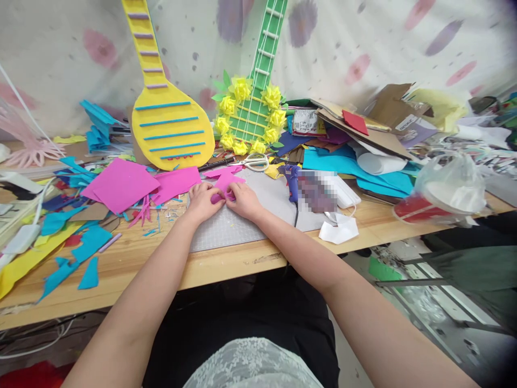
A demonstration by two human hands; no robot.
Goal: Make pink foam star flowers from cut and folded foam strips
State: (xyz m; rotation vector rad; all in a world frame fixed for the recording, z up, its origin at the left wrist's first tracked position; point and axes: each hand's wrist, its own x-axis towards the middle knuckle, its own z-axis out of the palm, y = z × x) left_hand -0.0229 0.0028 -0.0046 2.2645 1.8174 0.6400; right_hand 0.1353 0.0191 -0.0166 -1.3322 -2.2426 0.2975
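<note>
Over the grey cutting mat (220,234), my left hand (205,202) and my right hand (244,201) meet at the fingertips. Both pinch a piece of magenta paper (226,180), part of which spreads flat behind the fingers. The pinched part is mostly covered by my thumbs and fingers. Left of my left hand lie a magenta strip (177,182) and larger magenta sheets (121,186). Scissors with pale handles (257,161) rest just behind my hands. To the right of my right hand is a blue glue gun (291,182).
A yellow lute-shaped craft (173,121) and a green one (262,81) with yellow paper flowers lean at the back. Blue scraps (91,242) litter the left. Cardboard and paper pile (363,134) at the right, near a bagged red-and-white tub (424,207). The table's front edge (226,269) is close.
</note>
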